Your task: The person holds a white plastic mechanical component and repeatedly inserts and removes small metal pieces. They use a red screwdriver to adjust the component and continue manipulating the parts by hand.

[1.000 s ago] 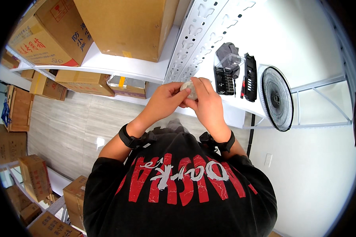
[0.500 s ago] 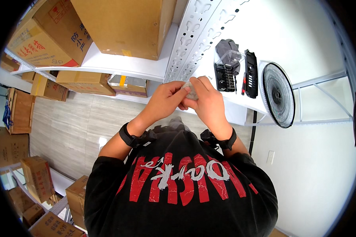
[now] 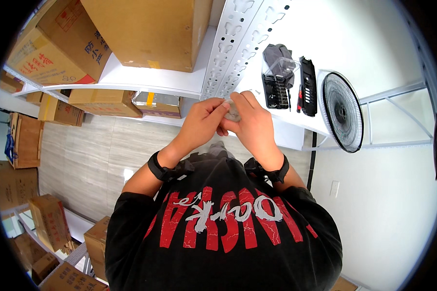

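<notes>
A small, pale grey, rounded thing (image 3: 232, 112) sits between my two hands in front of my chest; its kind I cannot make out. My left hand (image 3: 202, 120) pinches its near left side with thumb and fingers. Around its right side curl the fingers of my right hand (image 3: 251, 119). Both hands are closed and touch the thing, which they largely cover. Beyond them, on the white shelf, lies an open black case of tool bits (image 3: 276, 92) with a clear lid. A grey cloth (image 3: 279, 60) is bunched behind it.
Right of the bit case stand a black slotted case half (image 3: 308, 87), a red-handled screwdriver (image 3: 300, 99) and a round black fan grille (image 3: 343, 112). A perforated white upright (image 3: 232, 36) rises ahead. Cardboard boxes (image 3: 150, 29) fill the shelves at left.
My fingers have shifted slightly on the pale thing, still holding it. The view has tilted a little; the things on the shelf keep their places.
</notes>
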`<action>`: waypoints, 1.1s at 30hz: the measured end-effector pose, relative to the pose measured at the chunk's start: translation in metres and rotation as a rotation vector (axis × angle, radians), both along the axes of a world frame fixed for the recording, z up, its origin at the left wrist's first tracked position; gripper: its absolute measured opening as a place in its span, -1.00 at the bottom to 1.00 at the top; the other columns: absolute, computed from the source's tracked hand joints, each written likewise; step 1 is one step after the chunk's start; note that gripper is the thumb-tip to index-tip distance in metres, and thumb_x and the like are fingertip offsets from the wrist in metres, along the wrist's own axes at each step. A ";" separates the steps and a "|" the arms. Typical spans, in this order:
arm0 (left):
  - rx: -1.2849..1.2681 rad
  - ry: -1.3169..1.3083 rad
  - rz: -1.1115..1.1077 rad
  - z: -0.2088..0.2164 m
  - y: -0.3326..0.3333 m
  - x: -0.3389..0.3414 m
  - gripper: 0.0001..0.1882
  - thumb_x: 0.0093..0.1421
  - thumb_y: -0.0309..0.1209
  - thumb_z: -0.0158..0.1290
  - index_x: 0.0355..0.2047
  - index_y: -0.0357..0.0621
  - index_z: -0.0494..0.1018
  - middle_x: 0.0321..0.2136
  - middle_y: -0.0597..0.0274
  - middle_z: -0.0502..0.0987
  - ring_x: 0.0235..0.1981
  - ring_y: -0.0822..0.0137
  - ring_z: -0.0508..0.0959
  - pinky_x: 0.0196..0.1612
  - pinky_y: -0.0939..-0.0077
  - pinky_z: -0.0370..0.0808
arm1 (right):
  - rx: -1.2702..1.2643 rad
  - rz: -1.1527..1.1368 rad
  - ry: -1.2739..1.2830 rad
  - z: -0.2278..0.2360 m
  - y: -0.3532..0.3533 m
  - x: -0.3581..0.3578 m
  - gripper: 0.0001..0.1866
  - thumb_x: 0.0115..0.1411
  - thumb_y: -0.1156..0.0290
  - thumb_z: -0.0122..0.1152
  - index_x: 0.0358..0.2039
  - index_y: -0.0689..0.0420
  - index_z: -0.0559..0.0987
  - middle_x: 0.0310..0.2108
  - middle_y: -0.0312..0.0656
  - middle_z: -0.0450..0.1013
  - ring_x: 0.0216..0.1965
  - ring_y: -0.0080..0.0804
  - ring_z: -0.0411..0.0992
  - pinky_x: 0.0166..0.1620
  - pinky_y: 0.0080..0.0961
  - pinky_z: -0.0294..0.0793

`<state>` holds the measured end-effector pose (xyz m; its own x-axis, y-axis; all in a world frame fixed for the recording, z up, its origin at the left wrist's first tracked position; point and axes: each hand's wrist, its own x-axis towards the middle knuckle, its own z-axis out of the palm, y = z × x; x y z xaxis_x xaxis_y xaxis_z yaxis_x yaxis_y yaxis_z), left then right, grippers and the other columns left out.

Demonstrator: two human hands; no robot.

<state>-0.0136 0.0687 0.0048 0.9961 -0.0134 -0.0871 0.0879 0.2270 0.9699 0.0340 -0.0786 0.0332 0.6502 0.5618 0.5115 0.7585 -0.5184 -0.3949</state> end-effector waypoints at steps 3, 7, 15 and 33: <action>-0.002 0.008 0.024 0.001 -0.001 0.000 -0.70 0.35 -0.33 -0.10 -0.26 -0.38 0.49 -0.64 0.23 0.50 -0.65 0.48 0.52 -0.57 0.61 0.48 | -0.011 -0.016 0.023 0.001 0.001 -0.002 -0.56 -0.17 0.34 0.40 -0.26 0.18 0.46 -0.38 -0.16 0.35 -0.52 -0.13 0.41 -0.51 -0.36 0.44; 0.024 -0.025 0.043 0.001 -0.002 -0.001 -0.70 0.35 -0.34 -0.09 -0.26 -0.38 0.49 -0.65 0.24 0.50 -0.65 0.49 0.52 -0.59 0.61 0.47 | 0.001 -0.027 0.033 -0.001 0.001 -0.003 -0.57 -0.18 0.34 0.41 -0.28 0.17 0.45 -0.39 -0.15 0.34 -0.53 -0.12 0.41 -0.52 -0.35 0.44; -0.142 -0.021 0.013 0.002 0.001 0.000 -0.69 0.36 -0.33 -0.07 -0.09 -0.37 0.45 -0.41 0.21 0.57 -0.45 0.46 0.59 -0.39 0.61 0.53 | 0.057 -0.002 0.110 0.001 -0.005 -0.004 -0.39 -0.22 0.36 0.51 -0.09 0.17 0.49 -0.24 -0.13 0.35 -0.41 -0.19 0.46 -0.41 -0.44 0.50; 0.023 -0.369 0.041 0.030 -0.002 -0.019 -0.62 0.34 -0.47 -0.06 0.12 -0.37 0.30 -0.13 0.16 0.52 -0.18 0.43 0.55 -0.14 0.55 0.53 | 0.703 0.301 0.940 0.018 -0.028 0.001 -0.85 0.19 0.62 0.19 -0.21 0.29 0.51 -0.36 -0.22 0.53 -0.38 -0.59 0.48 -0.38 -0.67 0.46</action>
<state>-0.0325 0.0668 0.0344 0.9601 0.0253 0.2785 -0.2778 0.2012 0.9393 0.0353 -0.1069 0.0512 0.8230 0.5437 0.1642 0.0779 0.1782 -0.9809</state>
